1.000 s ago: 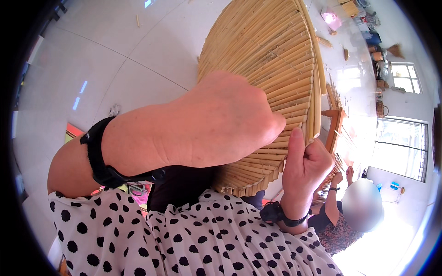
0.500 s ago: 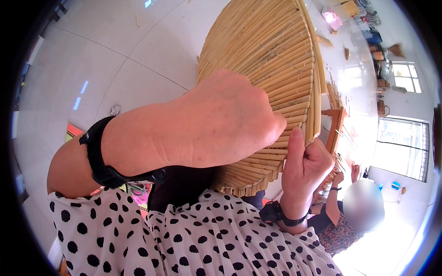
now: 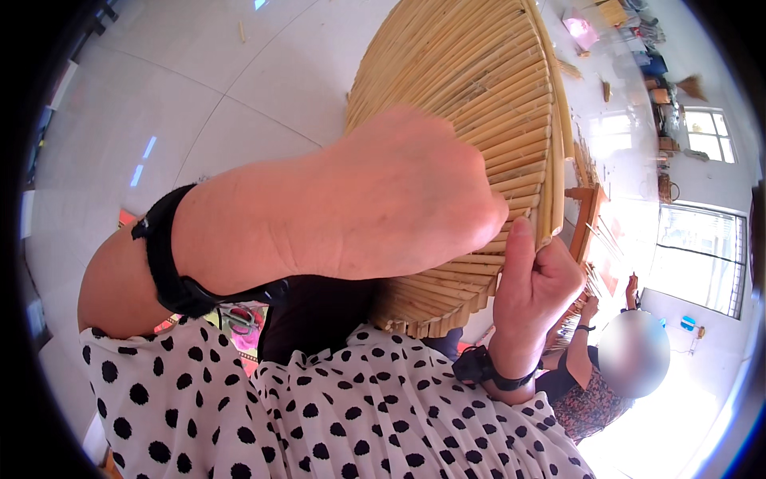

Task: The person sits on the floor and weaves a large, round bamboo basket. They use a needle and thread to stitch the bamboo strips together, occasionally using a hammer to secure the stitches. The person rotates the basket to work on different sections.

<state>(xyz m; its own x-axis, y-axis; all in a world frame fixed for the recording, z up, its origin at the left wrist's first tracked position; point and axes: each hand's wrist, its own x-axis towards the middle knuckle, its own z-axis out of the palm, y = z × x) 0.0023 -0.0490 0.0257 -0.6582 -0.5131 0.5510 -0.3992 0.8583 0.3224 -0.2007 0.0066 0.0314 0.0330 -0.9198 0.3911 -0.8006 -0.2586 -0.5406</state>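
A large curved mat of thin tan reed sticks [image 3: 471, 80], laid side by side and bound together, stands in front of me above my lap. My left hand [image 3: 415, 191] is closed in a fist across the mat's near part. Its fingertips are hidden underneath, so what they pinch does not show. At the mat's right edge, my right hand [image 3: 536, 279] grips the rim sticks, thumb up and fingers curled. The two hands almost meet at that edge, the left knuckles just beside the right thumb.
A co-worker [image 3: 594, 391] sits at the right near a wooden frame [image 3: 586, 219] and loose sticks. Farther off are a pink bag [image 3: 581, 30] and goods along the wall. Scissors [image 3: 242, 319] lie below my left forearm on something colourful.
The mat and both my hands have shifted slightly right in the picture. My left fist has risen a little. The co-worker's far hand is higher.
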